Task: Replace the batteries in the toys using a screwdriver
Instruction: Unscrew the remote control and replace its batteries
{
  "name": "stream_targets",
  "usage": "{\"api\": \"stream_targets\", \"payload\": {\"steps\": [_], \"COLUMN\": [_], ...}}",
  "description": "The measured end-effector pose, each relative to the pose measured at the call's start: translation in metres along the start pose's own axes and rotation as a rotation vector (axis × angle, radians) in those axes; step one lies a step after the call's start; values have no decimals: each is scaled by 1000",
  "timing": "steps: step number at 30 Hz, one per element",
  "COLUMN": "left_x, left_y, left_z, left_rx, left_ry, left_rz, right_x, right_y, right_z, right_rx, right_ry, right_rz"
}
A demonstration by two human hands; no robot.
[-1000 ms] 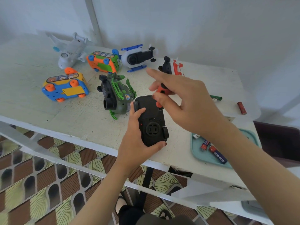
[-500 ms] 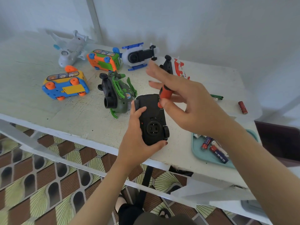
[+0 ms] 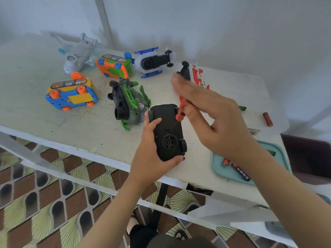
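Black toy car [image 3: 168,122] clasped by left hand [image 3: 148,158] fingers, right hand [image 3: 220,126] fingers pinching orange screwdriver [image 3: 180,113]

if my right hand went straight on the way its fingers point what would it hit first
Probably the red and white toy, whose black end sits right at the fingertips of the right hand. Depth is unclear: the hand may pass above it, toward the white and blue toy behind.
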State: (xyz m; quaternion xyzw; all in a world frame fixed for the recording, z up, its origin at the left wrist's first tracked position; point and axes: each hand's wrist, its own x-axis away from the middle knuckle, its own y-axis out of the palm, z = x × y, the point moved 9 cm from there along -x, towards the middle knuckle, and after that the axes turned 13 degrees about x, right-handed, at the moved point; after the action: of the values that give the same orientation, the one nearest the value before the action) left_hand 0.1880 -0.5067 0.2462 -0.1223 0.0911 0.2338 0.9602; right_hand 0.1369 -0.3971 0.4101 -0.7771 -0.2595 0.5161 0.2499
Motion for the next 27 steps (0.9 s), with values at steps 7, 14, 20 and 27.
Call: {"api": "stream_targets", "payload": {"steps": [7,14,20,27], "left_x": [0,0,0,2], "left_y": [0,2,-1,2], "left_z": [-1,-1,2,11], "left_rx": [-28,-18,-129,-194], "left_ry": [17,6,69,133], "left_rz": [11,-12,34,32], "right_x": [-2,-2,-4,-4], "right_y": [-7,4,-10,-2], "right_z": [4,13,11,16], "right_rx": [166,-167,71,-147], "right_ry": [10,145,87,135], "right_rz": [81,-107,87,17]}}
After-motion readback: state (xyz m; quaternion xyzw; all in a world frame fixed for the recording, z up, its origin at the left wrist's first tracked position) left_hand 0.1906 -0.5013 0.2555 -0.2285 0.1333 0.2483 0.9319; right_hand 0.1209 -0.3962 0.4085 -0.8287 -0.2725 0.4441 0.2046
